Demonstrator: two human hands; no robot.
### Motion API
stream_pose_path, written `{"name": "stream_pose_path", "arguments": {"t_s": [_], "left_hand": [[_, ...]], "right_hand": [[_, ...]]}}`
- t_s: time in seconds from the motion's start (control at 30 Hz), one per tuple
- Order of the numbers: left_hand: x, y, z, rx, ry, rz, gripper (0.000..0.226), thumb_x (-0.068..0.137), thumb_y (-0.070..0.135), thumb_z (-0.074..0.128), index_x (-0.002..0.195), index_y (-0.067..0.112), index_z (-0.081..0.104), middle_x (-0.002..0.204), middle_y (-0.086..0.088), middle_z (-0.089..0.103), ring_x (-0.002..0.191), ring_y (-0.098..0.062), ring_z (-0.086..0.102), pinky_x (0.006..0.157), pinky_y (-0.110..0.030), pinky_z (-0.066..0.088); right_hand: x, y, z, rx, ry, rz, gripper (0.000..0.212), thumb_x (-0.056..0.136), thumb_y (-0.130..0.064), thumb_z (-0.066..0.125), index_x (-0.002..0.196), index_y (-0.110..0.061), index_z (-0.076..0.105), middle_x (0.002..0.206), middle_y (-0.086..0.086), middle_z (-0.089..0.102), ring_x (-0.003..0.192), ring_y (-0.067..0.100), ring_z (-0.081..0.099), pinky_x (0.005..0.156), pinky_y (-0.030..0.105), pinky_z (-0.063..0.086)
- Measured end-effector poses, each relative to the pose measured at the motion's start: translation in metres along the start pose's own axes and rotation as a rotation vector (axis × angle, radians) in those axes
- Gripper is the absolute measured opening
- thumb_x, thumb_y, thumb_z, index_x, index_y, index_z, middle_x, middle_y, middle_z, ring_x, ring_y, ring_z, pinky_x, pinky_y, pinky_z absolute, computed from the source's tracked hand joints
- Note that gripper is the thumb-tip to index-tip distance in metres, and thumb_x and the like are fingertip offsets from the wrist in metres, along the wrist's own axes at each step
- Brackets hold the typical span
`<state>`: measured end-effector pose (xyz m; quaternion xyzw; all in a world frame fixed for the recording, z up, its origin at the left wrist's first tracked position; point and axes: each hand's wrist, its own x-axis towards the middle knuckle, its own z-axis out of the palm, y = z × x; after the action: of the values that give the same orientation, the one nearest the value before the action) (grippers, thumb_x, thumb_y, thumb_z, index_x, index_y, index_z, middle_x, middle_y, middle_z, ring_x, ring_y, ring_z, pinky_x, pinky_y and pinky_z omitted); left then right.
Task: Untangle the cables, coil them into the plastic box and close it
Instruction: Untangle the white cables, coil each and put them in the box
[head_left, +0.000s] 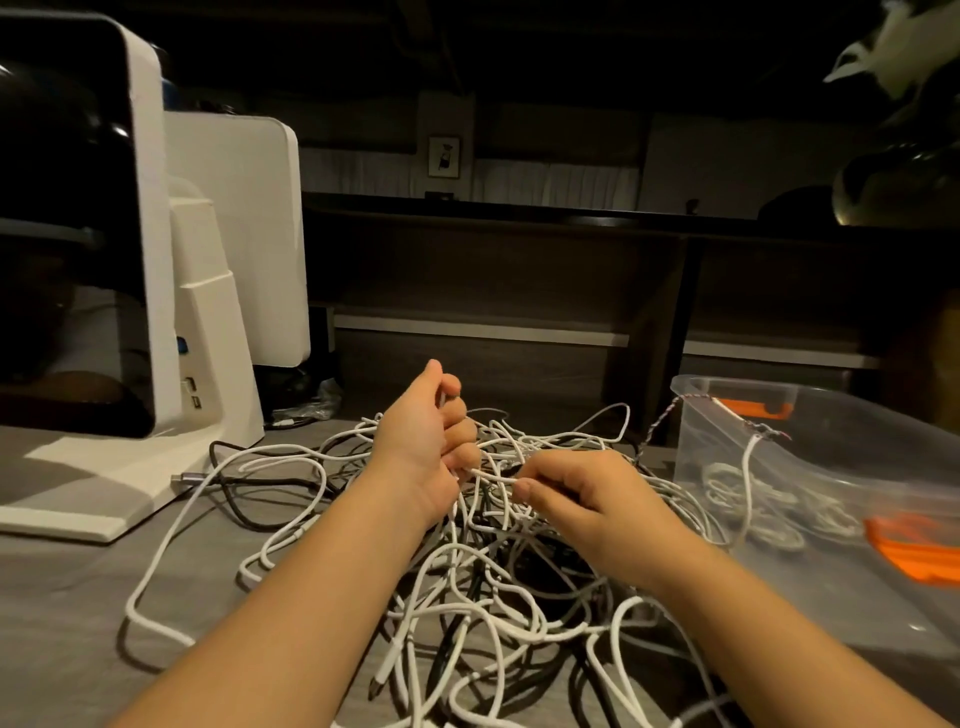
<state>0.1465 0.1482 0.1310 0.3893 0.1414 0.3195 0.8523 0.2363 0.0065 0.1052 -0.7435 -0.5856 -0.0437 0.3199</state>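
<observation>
A big tangle of white and black cables (467, 566) covers the grey table in front of me. My left hand (431, 441) is raised over the pile, fingers curled round a white cable. My right hand (576, 499) sits just to its right and pinches the same white strand between thumb and fingers. The clear plastic box (810, 467) stands open at the right, with coiled white cables (753, 499) inside. A braided cable (727, 410) and a white one hang over the box's near rim.
A white monitor stand (104, 467) and two white screens stand at the left. An orange latch (758, 408) shows at the box's far side, and another orange part (914, 551) at its near right. A dark bench runs along the back.
</observation>
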Motion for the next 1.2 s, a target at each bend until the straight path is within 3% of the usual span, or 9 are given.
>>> {"name": "stream_pose_path", "arguments": {"t_s": [0.17, 0.4, 0.53, 0.67, 0.8, 0.9, 0.97, 1.07, 1.2], "left_hand": [[-0.002, 0.005, 0.0, -0.109, 0.0, 0.081, 0.032, 0.101, 0.046, 0.05, 0.099, 0.02, 0.069, 0.053, 0.009, 0.038, 0.042, -0.003, 0.024, 0.036, -0.014, 0.02], [0.002, 0.004, -0.003, -0.177, 0.069, 0.13, 0.031, 0.107, 0.037, 0.04, 0.095, 0.018, 0.061, 0.054, 0.009, 0.044, 0.038, -0.004, 0.024, 0.034, -0.017, 0.018], [0.002, 0.0, -0.002, 0.306, 0.097, 0.218, 0.034, 0.108, 0.04, 0.035, 0.1, 0.016, 0.057, 0.054, 0.008, 0.04, 0.041, -0.005, 0.026, 0.036, -0.018, 0.02], [-0.001, -0.007, 0.002, 0.745, -0.007, 0.168, 0.042, 0.107, 0.045, 0.029, 0.104, 0.015, 0.058, 0.076, 0.0, 0.055, 0.054, -0.009, 0.037, 0.05, -0.024, 0.031], [-0.002, -0.015, 0.0, 0.864, -0.266, -0.01, 0.056, 0.104, 0.057, 0.029, 0.092, 0.017, 0.067, 0.068, -0.001, 0.055, 0.058, -0.01, 0.046, 0.06, -0.028, 0.043], [-0.005, -0.019, 0.0, 0.858, -0.342, -0.127, 0.068, 0.097, 0.069, 0.032, 0.09, 0.017, 0.074, 0.082, -0.004, 0.069, 0.082, -0.018, 0.064, 0.087, -0.041, 0.056], [-0.009, -0.019, 0.003, 0.88, -0.318, -0.134, 0.064, 0.097, 0.069, 0.033, 0.087, 0.018, 0.07, 0.077, 0.0, 0.067, 0.077, -0.015, 0.063, 0.075, -0.032, 0.054], [-0.007, -0.021, 0.004, 0.981, -0.218, -0.058, 0.052, 0.102, 0.058, 0.036, 0.09, 0.015, 0.064, 0.068, 0.001, 0.057, 0.06, -0.011, 0.049, 0.056, -0.026, 0.04], [-0.007, -0.015, 0.003, 0.813, -0.154, -0.113, 0.044, 0.105, 0.049, 0.038, 0.085, 0.016, 0.06, 0.054, 0.005, 0.049, 0.049, -0.008, 0.039, 0.048, -0.023, 0.031]], "right_hand": [[-0.002, -0.001, -0.001, -0.022, -0.024, 0.025, 0.014, 0.1, -0.029, 0.053, 0.097, -0.03, 0.066, 0.078, -0.009, 0.065, 0.068, 0.004, 0.056, 0.065, 0.03, 0.049], [-0.004, -0.003, -0.001, -0.065, -0.126, 0.003, 0.017, 0.097, -0.033, 0.055, 0.102, -0.029, 0.071, 0.078, -0.007, 0.068, 0.067, 0.008, 0.06, 0.068, 0.037, 0.054], [-0.005, -0.006, -0.003, -0.052, -0.197, -0.07, 0.017, 0.098, -0.029, 0.054, 0.103, -0.03, 0.07, 0.08, -0.007, 0.068, 0.069, 0.009, 0.06, 0.068, 0.035, 0.052], [-0.003, -0.006, -0.001, 0.063, -0.058, -0.159, 0.018, 0.098, -0.028, 0.055, 0.105, -0.034, 0.07, 0.081, -0.02, 0.063, 0.079, 0.006, 0.061, 0.071, 0.024, 0.049], [-0.003, 0.0, 0.0, 0.082, 0.158, -0.026, 0.008, 0.096, -0.035, 0.058, 0.103, -0.037, 0.058, 0.067, -0.016, 0.061, 0.056, 0.005, 0.053, 0.054, 0.022, 0.04], [-0.002, 0.001, -0.001, 0.047, 0.182, 0.079, 0.014, 0.095, -0.029, 0.059, 0.104, -0.034, 0.051, 0.081, -0.008, 0.069, 0.058, 0.005, 0.056, 0.055, 0.029, 0.046], [-0.002, -0.002, -0.001, -0.022, 0.157, 0.047, 0.012, 0.096, -0.026, 0.057, 0.105, -0.034, 0.054, 0.082, -0.009, 0.069, 0.063, 0.007, 0.06, 0.063, 0.038, 0.053], [-0.003, -0.004, 0.0, -0.036, 0.075, -0.015, 0.013, 0.093, -0.037, 0.059, 0.104, -0.039, 0.052, 0.085, -0.014, 0.064, 0.074, 0.004, 0.06, 0.07, 0.034, 0.055], [-0.004, -0.006, 0.0, 0.185, 0.079, -0.058, 0.016, 0.092, -0.05, 0.045, 0.089, -0.035, 0.049, 0.076, -0.017, 0.057, 0.066, 0.002, 0.051, 0.061, 0.026, 0.042]]}}
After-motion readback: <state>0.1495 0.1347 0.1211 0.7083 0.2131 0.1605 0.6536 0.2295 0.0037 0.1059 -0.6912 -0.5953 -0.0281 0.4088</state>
